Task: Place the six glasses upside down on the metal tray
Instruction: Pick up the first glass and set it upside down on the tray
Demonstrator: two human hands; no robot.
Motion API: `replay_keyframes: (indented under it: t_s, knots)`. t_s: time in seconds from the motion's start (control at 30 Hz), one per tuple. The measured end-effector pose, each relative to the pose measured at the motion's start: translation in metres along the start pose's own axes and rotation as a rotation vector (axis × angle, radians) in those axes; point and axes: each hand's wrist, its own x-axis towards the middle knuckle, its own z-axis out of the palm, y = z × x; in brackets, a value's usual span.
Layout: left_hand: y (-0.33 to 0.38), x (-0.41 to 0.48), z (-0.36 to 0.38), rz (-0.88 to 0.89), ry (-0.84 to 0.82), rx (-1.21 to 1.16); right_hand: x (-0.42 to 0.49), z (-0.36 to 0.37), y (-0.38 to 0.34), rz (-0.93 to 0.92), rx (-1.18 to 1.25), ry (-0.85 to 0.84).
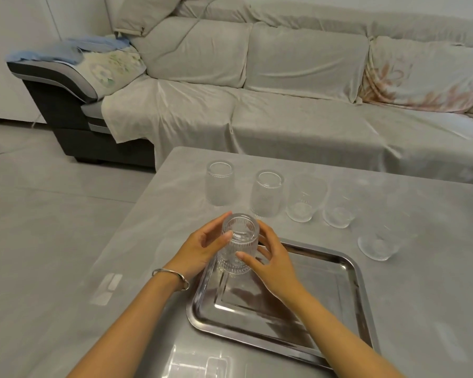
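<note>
A ribbed clear glass [238, 244] stands base-up over the far-left corner of the metal tray [325, 271]; I cannot tell whether its rim touches the tray. My left hand [202, 249] grips it from the left and my right hand [273, 257] from the right. Behind the tray, a row of glasses stands on the table: two ribbed ones [219, 186] [266, 193] and two smooth ones [303, 200] [339, 208]. A third smooth glass [378, 241] stands mouth-up to the right of the tray's far edge.
The grey table [421, 282] carries the tray near its front edge. A silver bracelet [172, 276] is on my left wrist. A covered sofa [284, 105] runs behind the table, and tiled floor [52, 214] lies to the left.
</note>
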Motion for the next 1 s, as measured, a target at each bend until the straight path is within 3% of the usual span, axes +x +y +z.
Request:
replay_keyframes:
  t_s: [0.23, 0.47, 0.63, 0.73, 0.83, 1.0]
  knots:
    - [-0.014, -0.013, 0.011, -0.1, 0.11, 0.034, -0.03, -0.018, 0.002, 0.039, -0.138, -0.041]
    - [-0.012, -0.031, 0.024, -0.087, 0.075, 0.03, -0.062, -0.043, 0.029, 0.082, -0.655, -0.171]
    - [-0.008, -0.036, 0.026, -0.086, 0.08, 0.047, -0.062, -0.044, 0.03, 0.077, -0.67, -0.178]
    - [0.008, -0.034, 0.022, -0.068, 0.176, 0.061, -0.064, -0.05, 0.019, 0.075, -0.569, -0.164]
    - [0.043, -0.024, 0.021, 0.104, 0.256, 0.245, -0.065, -0.077, -0.005, 0.045, -0.424, -0.059]
    - [0.092, 0.011, 0.067, 0.344, 0.142, 0.45, -0.073, -0.156, -0.041, -0.072, -0.319, 0.233]
